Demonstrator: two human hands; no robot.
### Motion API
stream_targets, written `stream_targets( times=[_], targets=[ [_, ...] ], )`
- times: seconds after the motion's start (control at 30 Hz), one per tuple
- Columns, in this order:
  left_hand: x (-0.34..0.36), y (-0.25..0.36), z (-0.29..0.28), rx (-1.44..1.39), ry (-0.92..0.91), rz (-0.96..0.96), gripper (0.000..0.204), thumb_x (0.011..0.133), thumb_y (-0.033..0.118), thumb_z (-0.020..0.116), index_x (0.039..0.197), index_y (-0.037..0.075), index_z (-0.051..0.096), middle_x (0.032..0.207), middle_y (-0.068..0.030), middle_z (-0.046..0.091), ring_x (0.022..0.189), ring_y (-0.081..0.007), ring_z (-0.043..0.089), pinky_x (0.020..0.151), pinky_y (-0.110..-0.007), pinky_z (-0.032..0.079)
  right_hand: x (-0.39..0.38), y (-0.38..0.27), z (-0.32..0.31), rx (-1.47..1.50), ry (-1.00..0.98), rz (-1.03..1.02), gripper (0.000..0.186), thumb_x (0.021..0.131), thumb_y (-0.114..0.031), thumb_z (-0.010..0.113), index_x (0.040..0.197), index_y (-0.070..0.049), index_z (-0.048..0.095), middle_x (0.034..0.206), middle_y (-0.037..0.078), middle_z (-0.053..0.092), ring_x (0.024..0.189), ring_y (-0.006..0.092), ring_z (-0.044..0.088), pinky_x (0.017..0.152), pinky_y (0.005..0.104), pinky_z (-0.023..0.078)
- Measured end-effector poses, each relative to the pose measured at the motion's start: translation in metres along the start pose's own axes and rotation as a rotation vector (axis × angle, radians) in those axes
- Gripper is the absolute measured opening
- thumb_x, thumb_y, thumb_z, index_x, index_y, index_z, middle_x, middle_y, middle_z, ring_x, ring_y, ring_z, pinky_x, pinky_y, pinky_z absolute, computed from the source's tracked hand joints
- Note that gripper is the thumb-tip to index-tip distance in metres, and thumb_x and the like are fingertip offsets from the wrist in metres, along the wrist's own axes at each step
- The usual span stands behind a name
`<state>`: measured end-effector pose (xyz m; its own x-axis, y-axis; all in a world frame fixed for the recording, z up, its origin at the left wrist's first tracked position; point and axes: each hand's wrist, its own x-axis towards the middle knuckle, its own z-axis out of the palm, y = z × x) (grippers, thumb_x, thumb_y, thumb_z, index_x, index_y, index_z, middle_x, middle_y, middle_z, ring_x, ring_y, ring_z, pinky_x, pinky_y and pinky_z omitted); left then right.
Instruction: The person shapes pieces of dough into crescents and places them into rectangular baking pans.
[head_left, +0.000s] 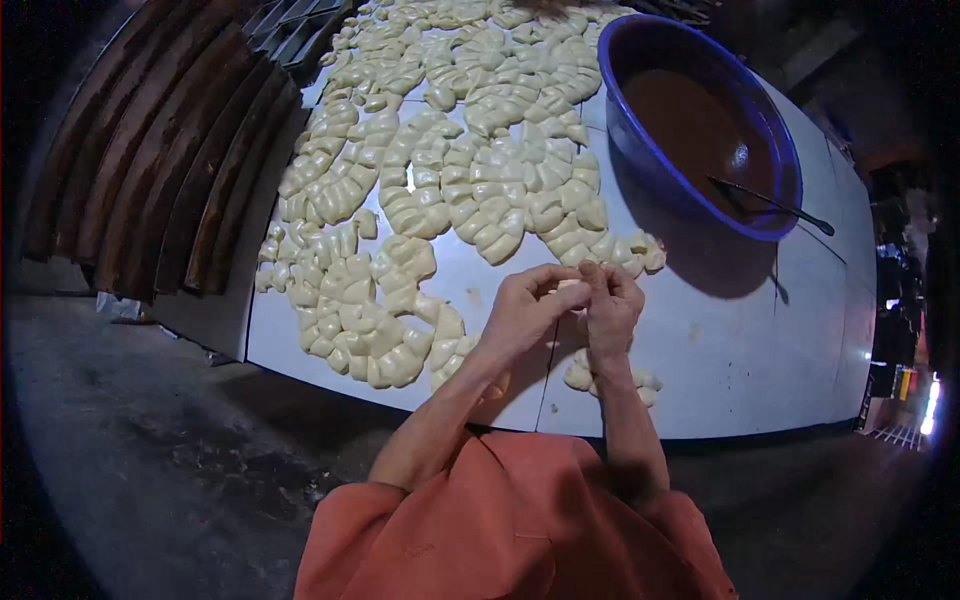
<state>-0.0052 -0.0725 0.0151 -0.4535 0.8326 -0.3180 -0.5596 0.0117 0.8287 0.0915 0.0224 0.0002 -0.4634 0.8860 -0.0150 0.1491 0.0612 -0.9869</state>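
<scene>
My left hand [527,308] and my right hand [613,312] meet above the near part of a white table, fingertips pinched together. Both are closed. A small pale bit shows between the fingers, but they cover most of it, and I cannot tell what it is. Just beyond them lies the end of a wide spread of glossy, cream-coloured dough lumps [490,185], pressed side by side in curved rows. A few separate dough pieces [579,376] rest under and beside my right wrist. More dough [375,345] lies to the left of my left forearm.
A blue basin [622,130] of brown liquid stands at the right on the white table [720,385], a dark-handled utensil [780,205] leaning over its rim. Long dark brown troughs or boards [180,165] stand in a row at the left. Dark metal trays [300,30] are behind them.
</scene>
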Motion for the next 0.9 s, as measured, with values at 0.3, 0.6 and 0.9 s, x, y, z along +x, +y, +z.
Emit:
stream_targets(
  times=[0.3,0.6,0.9],
  targets=[
    [0.008,-0.002,-0.010,0.347,-0.052,-0.003,0.029,0.096,0.023,0.066,0.110,-0.002,0.070,0.092,-0.0063,0.069,0.076,-0.0122,0.064,0.065,-0.026,0.052,-0.025,-0.017,-0.047,-0.346,-0.319,-0.548,0.039,0.080,-0.006,0.079,0.116,-0.003,0.064,0.106,0.010,0.068,0.090,0.0174,0.067,0.078,0.0302,0.056],
    [0.005,-0.007,-0.013,0.181,-0.022,-0.106,0.055,0.102,0.033,0.055,0.149,0.008,0.039,0.112,-0.0130,0.068,0.076,-0.0124,0.067,0.067,-0.025,0.054,-0.033,0.020,-0.164,0.102,-0.129,0.323,0.030,0.093,-0.007,0.065,0.121,0.003,0.058,0.109,0.012,0.066,0.098,0.0174,0.066,0.085,0.0283,0.055],
    [-0.006,0.001,-0.030,0.272,-0.026,-0.120,0.048,0.100,0.025,0.061,0.142,0.007,0.049,0.112,-0.0106,0.071,0.078,-0.0123,0.068,0.065,-0.024,0.052,-0.031,0.022,-0.140,-0.651,-0.154,-0.070,0.019,0.089,-0.018,0.068,0.101,-0.003,0.070,0.098,0.013,0.069,0.092,0.0283,0.066,0.082,0.0356,0.053]
  ],
)
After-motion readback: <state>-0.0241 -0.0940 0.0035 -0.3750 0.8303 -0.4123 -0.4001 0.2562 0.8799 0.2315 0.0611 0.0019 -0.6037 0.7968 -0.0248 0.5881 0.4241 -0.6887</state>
